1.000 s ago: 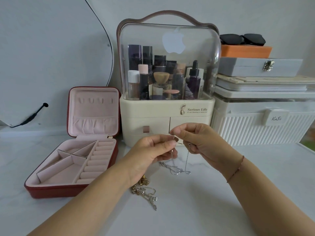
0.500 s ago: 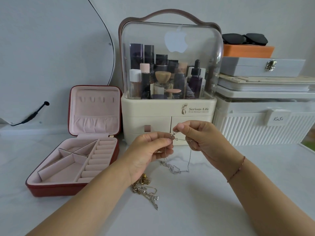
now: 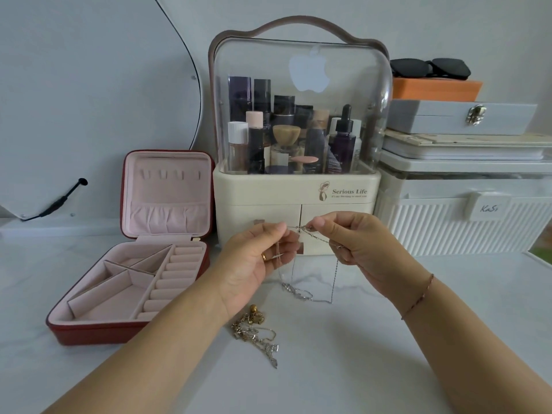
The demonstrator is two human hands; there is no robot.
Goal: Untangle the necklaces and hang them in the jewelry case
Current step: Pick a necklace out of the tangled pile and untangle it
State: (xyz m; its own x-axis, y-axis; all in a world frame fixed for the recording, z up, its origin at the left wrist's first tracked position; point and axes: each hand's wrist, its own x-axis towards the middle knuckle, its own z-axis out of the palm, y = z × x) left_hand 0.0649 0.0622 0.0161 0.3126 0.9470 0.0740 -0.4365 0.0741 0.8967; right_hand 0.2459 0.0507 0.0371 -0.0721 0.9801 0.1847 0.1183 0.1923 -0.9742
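Nearest you, on the white surface (image 3: pixel 373 363), lies a tangle (image 3: pixel 254 328) of gold and silver necklaces. It sits just below your left wrist, and neither grip touches it. A little farther on, the slack of a silver chain (image 3: pixel 300 292) rests in a small heap on the surface, and its strands rise from there to your hands.

Your left grip (image 3: pixel 254 264) pinches the chain between thumb and forefinger, palm turned toward you, with a gold ring (image 3: pixel 264 256) on one finger. Your right grip (image 3: pixel 358 249) pinches the same chain at its top, thumb and forefinger tips pressed together. Its other fingers are curled, and one strand hangs down past them. The two pinches sit just apart, with a short stretch of chain between them. There may be a clasp at that spot, but it is too small to tell. A thin red bracelet (image 3: pixel 418 297) circles your right wrist.

To the left, well apart from the chain, the red case (image 3: pixel 89 334) stands open on the surface. Its pink lid (image 3: pixel 167 204) is upright, with a row of small hooks (image 3: pixel 170 174) near the top.

Behind your grips stands a cream organizer (image 3: pixel 295 198) with a clear dome over bottles. To its right is a white ribbed box (image 3: pixel 478 231) carrying a stack, with sunglasses (image 3: pixel 430 68) on top. A mirror (image 3: pixel 89 85) leans at the far left.
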